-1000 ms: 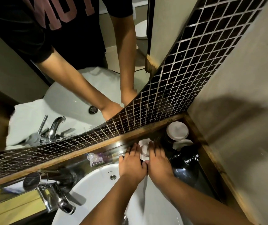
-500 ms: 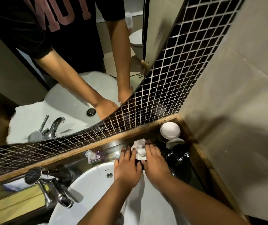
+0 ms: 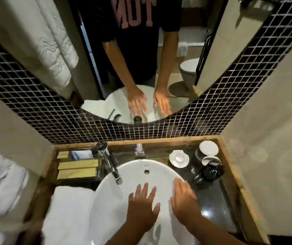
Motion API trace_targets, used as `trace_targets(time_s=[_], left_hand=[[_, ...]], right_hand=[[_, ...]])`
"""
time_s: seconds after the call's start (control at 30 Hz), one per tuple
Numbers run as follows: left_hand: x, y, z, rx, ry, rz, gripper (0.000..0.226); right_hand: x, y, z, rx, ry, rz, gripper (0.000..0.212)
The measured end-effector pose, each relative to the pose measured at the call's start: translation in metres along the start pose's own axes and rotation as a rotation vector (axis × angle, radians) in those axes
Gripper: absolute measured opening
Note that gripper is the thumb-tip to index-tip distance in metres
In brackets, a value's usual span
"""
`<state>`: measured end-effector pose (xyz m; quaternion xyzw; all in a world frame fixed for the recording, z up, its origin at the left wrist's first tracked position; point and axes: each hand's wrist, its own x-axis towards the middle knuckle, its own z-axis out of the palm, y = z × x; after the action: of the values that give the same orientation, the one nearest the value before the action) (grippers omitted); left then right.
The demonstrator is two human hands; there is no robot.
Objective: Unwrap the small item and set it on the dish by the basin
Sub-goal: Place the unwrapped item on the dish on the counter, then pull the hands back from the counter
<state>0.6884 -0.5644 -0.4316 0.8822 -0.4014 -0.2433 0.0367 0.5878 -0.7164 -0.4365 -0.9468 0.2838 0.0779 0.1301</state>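
Your left hand (image 3: 142,207) and right hand (image 3: 184,200) hover flat over the basin (image 3: 124,174), fingers spread, holding nothing. The small white item (image 3: 179,157) sits on the white dish (image 3: 172,160) on the dark surface (image 3: 212,197), just beyond the basin's right rim, well apart from both hands. A chrome tap (image 3: 110,160) leans over the basin's left side.

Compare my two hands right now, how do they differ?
The left hand hovers over the basin's bowl; the right hand sits over its right rim, nearer the soap dish. The left's fingers are spread, the right's closer together. Both are open, palm down, and empty.
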Motion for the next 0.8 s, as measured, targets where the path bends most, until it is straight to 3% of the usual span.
trace_targets(time_s=[0.1, 0.17, 0.37, 0.57, 0.73, 0.8], left_hand=[[-0.026, -0.022, 0.001, -0.035, 0.075, -0.03, 0.062], [-0.04, -0.042, 0.008, -0.004, 0.03, -0.115, 0.064], [-0.082, -0.11, 0.006, -0.095, 0.179, -0.375, 0.065], [-0.121, -0.18, 0.003, -0.113, 0.197, -0.616, 0.067], [-0.148, -0.221, 0.023, -0.117, 0.153, -0.664, 0.077], [-0.151, -0.235, 0.037, -0.146, 0.151, -0.622, 0.072]], right_hand=[[-0.008, -0.024, 0.022, -0.003, -0.144, 0.047, 0.068], [-0.012, -0.049, 0.029, 0.029, -0.181, 0.033, 0.073], [-0.002, -0.148, 0.024, -0.051, -0.224, -0.327, 0.066], [0.01, -0.251, 0.022, -0.126, -0.236, -0.593, 0.055], [0.02, -0.305, 0.051, -0.176, -0.331, -0.709, 0.07], [0.02, -0.313, 0.067, -0.183, -0.335, -0.739, 0.066]])
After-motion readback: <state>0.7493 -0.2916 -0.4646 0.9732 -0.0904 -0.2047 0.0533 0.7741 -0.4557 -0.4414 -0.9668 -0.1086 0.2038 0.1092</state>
